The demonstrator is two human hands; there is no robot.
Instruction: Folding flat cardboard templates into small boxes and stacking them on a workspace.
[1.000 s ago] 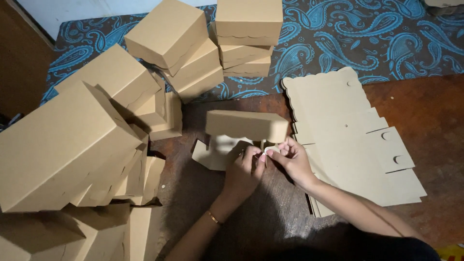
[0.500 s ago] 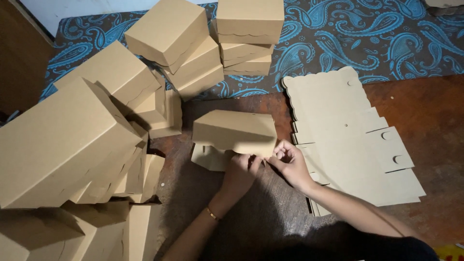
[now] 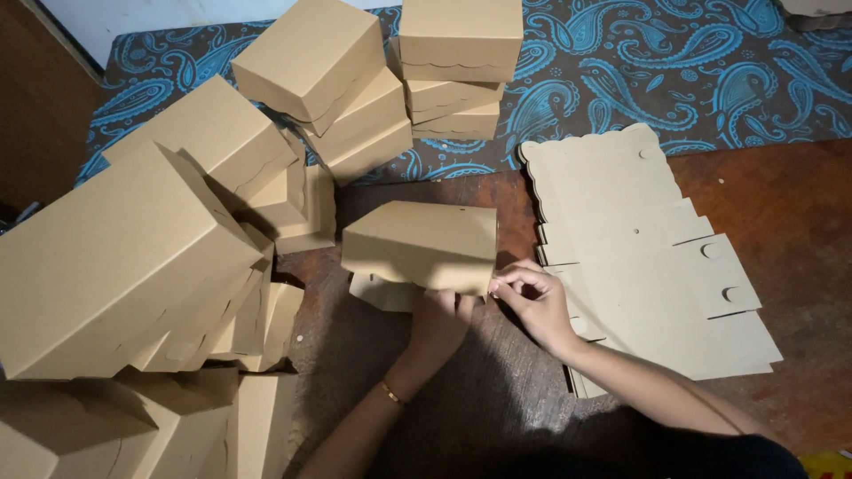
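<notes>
1. Head view, the only one here: the half-folded plain brown cardboard box (image 3: 419, 246) sits near the middle of the dark wooden floor (image 3: 781, 222), tipped up so its broad face looks at the camera. My guess is it's tilted like that so the near edge, where the flaps meet, is easy to get at.
2. The left hand (image 3: 439, 324) comes up from below with its fingers clamped on the box's lower edge, looks like it's just steadying the thing.
3. The right hand (image 3: 537, 302) is at the box's lower right corner, fingertips pinched together on that corner. Whether it's a tab or just the card edge, too small to tell.
4. A loose tan flap (image 3: 377, 291) pokes out below the box on the left, flat against the floor.
5. Just right of the hands lies a stack of flat unfolded cardboard blanks (image 3: 639, 257), scalloped along the far and left edges, with small round cutouts. Probably parked within the right hand's reach on purpose.
6. Along the left side there's a leaning heap of finished brown boxes (image 3: 133, 266), no print or labels showing, all the same plain kraft colour.
7. Further back, a tidier stack of closed boxes with scalloped lids (image 3: 457, 66) stands on the blue paisley-patterned cloth (image 3: 666, 80) that covers the far edge of the floor.
</notes>
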